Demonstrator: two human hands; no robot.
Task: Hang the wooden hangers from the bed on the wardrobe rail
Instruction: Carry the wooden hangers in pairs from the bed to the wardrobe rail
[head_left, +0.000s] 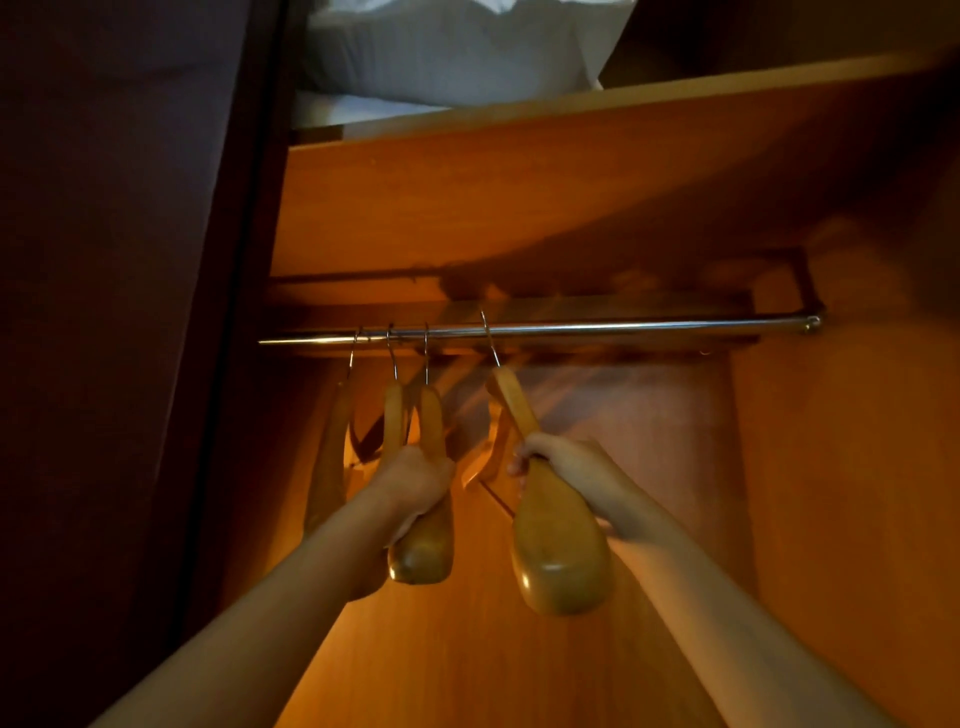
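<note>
Four hangers (423, 415) hooked mid-frame on the rail (623, 327); we gripped two, left hand (415, 483) and right hand (566, 467); next, let go.

The rail (623, 327) is bare on the right of the frame; four hangers (393, 410) crowd its left end.

Four wooden hangers (431, 467) hooked on rail (623, 327)
</note>
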